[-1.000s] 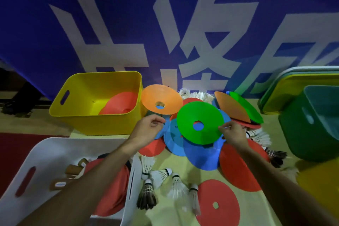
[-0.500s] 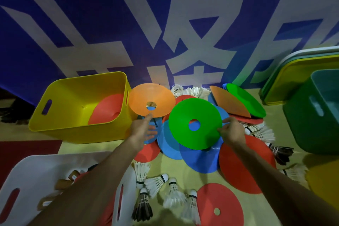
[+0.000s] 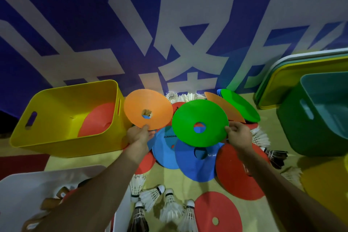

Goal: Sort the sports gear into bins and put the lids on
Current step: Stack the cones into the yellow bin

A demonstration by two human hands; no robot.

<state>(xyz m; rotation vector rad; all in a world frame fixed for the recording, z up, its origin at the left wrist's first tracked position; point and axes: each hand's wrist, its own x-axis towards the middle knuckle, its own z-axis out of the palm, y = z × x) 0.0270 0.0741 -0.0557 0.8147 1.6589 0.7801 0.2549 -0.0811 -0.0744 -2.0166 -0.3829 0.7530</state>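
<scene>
Hands both up over the cone pile. Left hand pinches the near rim of an orange disc cone, thumb on top, cone tilted up just beside the right wall of the yellow bin. Right hand grips the right rim of a green disc cone, also lifted and tilted toward the camera. The two cones sit side by side, edges close; can't tell if they touch.

Yellow bin is open, no lid, with one red disc cone leaning inside against its right wall. Under the held cones: two blue disc cones overlapping, red ones poking out around them, one more red flat on the floor near the bottom edge. Behind the green cone, another orange and green cone lean together.

Shuttlecocks lie scattered on the floor near the bottom, mostly white, one dark; more white ones behind the pile and a few to the right, white and dark.

White bin bottom left, partly hidden by the left forearm; contents unclear. Green bin on the right, open. Stack of lids leans behind it, yellow on top. Blue banner with large white characters fills the background.
</scene>
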